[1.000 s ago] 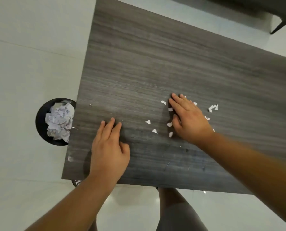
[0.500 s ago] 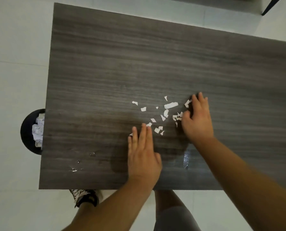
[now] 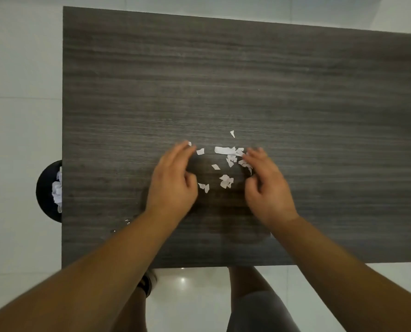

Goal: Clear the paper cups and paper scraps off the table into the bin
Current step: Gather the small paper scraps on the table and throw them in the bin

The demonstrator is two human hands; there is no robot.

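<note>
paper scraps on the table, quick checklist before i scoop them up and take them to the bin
1. Scraps gathered in one pile: not ok, paper scraps lie loose between the hands, one stray piece farther out.
2. Hands flank the scraps: ok, left hand, right hand.
3. Hands free: ok, fingers relaxed, no scrap visibly gripped.
4. Bin within view: ok, on the floor past the table's left edge.
5. Room in bin: cannot tell, mostly hidden.
6. Paper cups gone from table: ok.

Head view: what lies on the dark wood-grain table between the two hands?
Small white torn paper scraps lie scattered between the left hand and right hand, on the table.
</note>
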